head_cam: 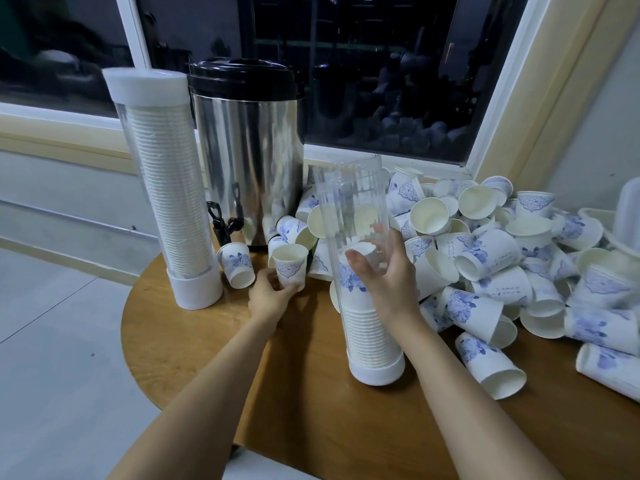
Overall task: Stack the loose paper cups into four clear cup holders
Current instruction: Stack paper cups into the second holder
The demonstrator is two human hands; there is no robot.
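Right now the worktop (311,393) carries the part-filled clear holder (349,202), with the right hand (388,282) fingers curled round it. Left of them, the left hand (268,299) fingers grip a paper cup (289,265). Drop it in centred, keeping the holder upright.

white tub (623,216): cut by right edge | lettering on loose cups (505,289) (tiny): unreadable | table (311,393): near edge cropped

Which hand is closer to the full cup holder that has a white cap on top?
The left. The left hand grips a paper cup just right of the capped holder; the right hand is farther right, holding the open holder.
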